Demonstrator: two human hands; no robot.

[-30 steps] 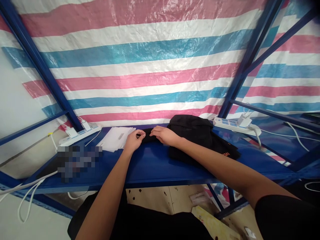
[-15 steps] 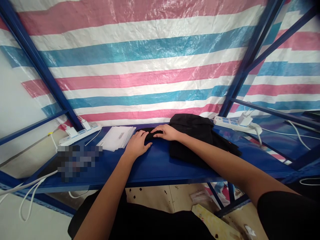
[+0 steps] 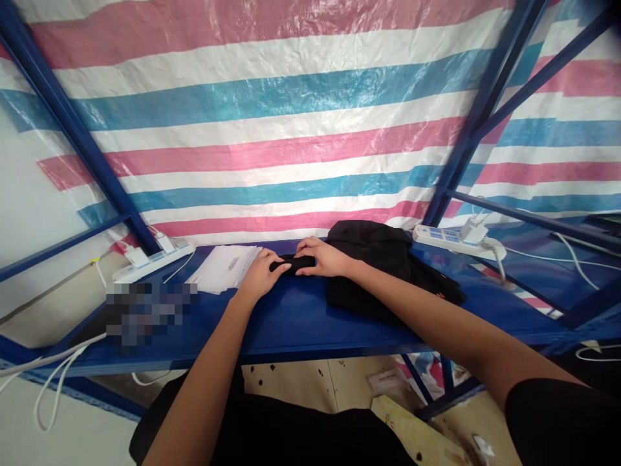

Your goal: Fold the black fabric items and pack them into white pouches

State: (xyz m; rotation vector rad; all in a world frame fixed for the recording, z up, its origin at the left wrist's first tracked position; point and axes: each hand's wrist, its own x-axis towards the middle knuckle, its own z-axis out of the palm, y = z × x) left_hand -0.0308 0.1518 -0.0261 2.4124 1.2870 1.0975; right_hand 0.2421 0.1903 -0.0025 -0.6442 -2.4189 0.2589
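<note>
A small black rolled item, seemingly cloth (image 3: 295, 264), lies near the back of the blue shelf (image 3: 291, 323). My left hand (image 3: 261, 275) grips its left end, thumb in front and fingers behind. On the right end, my right hand (image 3: 324, 257) holds it between thumb and fingers. White papers (image 3: 223, 268) lie in a stack just left of my left hand. Folded black clothing (image 3: 371, 265) rests on the shelf, partly beneath my right forearm.
White power strips with plugs sit at the left (image 3: 155, 260) and right (image 3: 456, 241). Blue metal posts rise on both sides before a striped sheet (image 3: 291, 149). A blurred item lies at left; white cables (image 3: 61, 382) hang over the front left edge.
The black item now forms a compact, straighter roll. My left thumb has moved up onto it, and my right thumb has come down along its front.
</note>
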